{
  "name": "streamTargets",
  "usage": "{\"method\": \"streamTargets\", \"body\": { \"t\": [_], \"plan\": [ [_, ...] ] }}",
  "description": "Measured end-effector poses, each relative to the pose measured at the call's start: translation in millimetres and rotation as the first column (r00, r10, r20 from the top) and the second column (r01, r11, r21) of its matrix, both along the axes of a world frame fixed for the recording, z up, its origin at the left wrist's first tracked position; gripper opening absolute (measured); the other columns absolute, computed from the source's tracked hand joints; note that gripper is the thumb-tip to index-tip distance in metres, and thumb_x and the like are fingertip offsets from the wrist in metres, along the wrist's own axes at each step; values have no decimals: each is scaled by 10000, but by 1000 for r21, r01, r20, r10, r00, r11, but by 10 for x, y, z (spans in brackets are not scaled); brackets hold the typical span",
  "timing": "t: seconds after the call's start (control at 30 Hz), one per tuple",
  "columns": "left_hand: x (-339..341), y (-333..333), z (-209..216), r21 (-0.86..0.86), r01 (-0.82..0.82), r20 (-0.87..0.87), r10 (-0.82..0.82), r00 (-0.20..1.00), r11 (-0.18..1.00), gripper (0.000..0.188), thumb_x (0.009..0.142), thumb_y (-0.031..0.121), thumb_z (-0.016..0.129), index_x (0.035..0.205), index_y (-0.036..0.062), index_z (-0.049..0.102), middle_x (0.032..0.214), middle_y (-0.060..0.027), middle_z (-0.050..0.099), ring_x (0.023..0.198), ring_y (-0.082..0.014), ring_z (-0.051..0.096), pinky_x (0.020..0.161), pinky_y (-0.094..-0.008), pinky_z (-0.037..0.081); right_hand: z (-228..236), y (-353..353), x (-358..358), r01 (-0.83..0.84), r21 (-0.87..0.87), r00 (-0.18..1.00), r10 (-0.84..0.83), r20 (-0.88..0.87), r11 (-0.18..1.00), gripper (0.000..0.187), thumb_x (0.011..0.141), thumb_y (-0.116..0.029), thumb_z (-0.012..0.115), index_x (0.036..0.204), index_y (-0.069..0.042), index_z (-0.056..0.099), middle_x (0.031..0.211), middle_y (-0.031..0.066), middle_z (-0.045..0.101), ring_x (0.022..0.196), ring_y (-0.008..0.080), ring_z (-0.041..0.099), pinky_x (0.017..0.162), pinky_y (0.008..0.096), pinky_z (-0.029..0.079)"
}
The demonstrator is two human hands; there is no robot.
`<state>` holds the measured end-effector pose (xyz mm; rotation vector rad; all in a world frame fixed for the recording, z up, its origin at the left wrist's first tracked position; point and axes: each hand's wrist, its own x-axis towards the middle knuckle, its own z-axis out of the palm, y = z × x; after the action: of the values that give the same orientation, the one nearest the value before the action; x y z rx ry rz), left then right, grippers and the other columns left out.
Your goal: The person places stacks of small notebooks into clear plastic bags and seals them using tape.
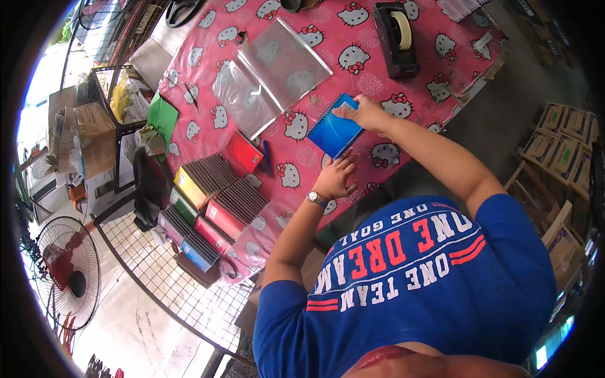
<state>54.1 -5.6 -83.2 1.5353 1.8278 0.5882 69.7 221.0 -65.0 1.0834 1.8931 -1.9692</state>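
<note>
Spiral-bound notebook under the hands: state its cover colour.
Blue spiral-bound notebook, plain cover; clearest in the head view.

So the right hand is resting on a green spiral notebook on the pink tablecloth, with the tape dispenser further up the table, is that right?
Not quite. The spiral notebook under the right hand is blue, not green, as the head view shows. The rest holds: it lies on the pink tablecloth, with the tape dispenser further up the table.

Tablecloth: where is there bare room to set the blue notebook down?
Free: the cloth between the clear sleeves and the tape dispenser, and the strip between the red notebook and the blue notebook. Crowded: the left end, packed with notebook stacks.
</note>
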Motion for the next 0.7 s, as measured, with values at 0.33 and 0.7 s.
{"method": "streamTargets", "body": {
  "t": [0.33, 0.7],
  "plan": [
    [832, 123, -253, 152, -418, -329, 444, 833, 896, 253, 801, 208, 626, 1025, 99, 579, 1063, -72, 552, 1009, -270, 499, 835, -424, 392, -270, -300, -310, -406, 376, 911, 334, 243, 833, 1020, 653, -736, 654, 1235, 78, 456, 1201, 289, 559, 1129, 388, 560, 971, 451, 418],
    [671, 160, 113, 248, -661, -99, 697, 710, 708, 139, 826, 55, 548, 962, 50, 578, 887, -137, 599, 821, -304, 575, 729, -410, 448, 25, -306, -288, -227, 812, 963, 248, 104, 538, 749, 654, -593, 731, 1170, -73, 579, 1230, 139, 465, 1194, 309, 429, 950, 489, 379]
  ]
}}
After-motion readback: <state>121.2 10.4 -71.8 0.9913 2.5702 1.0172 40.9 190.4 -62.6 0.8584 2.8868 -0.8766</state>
